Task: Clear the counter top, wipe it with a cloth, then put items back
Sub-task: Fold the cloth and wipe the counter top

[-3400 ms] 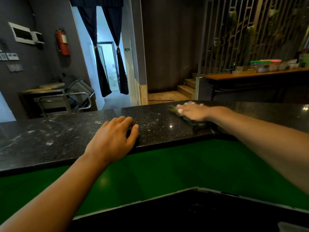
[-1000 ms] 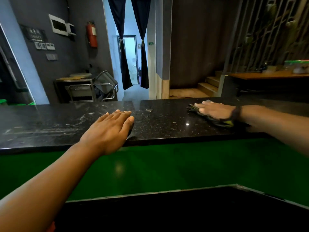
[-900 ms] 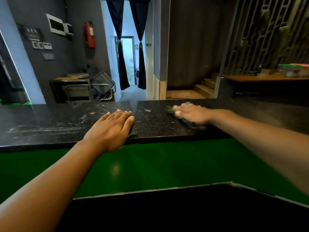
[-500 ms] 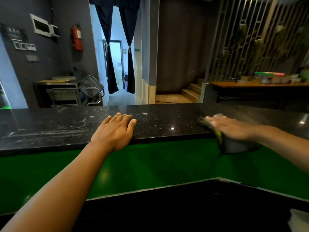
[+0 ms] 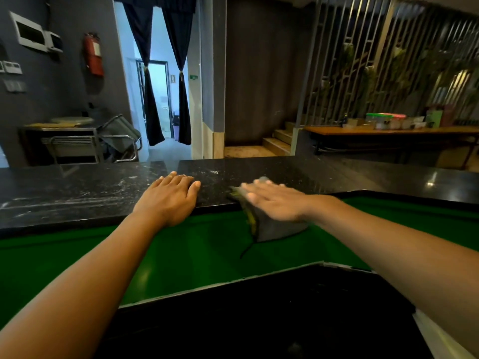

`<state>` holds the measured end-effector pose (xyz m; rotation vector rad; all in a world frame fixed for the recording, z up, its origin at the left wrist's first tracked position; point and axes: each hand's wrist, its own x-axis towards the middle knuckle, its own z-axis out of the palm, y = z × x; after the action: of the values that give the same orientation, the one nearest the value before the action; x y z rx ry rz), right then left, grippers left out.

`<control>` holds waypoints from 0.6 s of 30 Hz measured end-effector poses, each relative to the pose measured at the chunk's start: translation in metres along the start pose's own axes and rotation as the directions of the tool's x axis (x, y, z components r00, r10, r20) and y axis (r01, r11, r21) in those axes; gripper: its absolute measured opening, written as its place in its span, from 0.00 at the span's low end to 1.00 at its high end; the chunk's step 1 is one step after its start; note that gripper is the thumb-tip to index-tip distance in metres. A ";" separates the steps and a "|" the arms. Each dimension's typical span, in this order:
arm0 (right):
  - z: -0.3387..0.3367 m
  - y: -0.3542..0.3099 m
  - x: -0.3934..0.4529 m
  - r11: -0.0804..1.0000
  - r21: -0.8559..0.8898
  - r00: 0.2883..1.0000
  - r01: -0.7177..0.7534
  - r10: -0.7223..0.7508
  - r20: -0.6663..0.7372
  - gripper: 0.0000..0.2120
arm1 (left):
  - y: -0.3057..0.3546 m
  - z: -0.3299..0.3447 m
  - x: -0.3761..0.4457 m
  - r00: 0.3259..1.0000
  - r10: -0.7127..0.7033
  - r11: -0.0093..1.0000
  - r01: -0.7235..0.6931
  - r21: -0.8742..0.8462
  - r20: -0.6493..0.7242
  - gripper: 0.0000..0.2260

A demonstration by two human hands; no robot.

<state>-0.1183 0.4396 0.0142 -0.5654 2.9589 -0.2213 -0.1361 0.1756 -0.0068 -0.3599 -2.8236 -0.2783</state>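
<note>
Black speckled stone counter top [image 5: 77, 193] runs across the view from left to right, with pale smears and crumbs on its left half. Below its near edge is a glossy green panel [image 5: 181, 255]. Beyond the counter, a dim room shows a curtained doorway [image 5: 163, 81], a red fire extinguisher [image 5: 93, 55] on the grey wall to the left, and a long wooden table [image 5: 388, 130] carrying small containers to the right.

Two bare forearms reach in from the bottom corners. Left hand [image 5: 168, 196] lies palm down at the counter's near edge, fingers straight and together, holding nothing. Right hand [image 5: 272, 200] lies flat, fingers extended, pressing on a dark grey cloth [image 5: 269, 229] with a yellow-green trim. Part of the cloth sits on the counter's near edge under the fingers; the rest hangs down over the green panel. This hand is slightly blurred.
</note>
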 end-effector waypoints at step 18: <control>-0.009 0.036 0.045 0.938 -0.016 0.938 0.345 -0.344 0.042 0.29 | 0.009 0.002 -0.001 0.995 -0.087 0.993 0.091 0.072 -0.057 0.25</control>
<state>-0.1738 0.4569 0.0132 -1.0792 2.8077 -0.2053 -0.1332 0.1842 -0.0080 -0.2079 -2.7924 -0.1970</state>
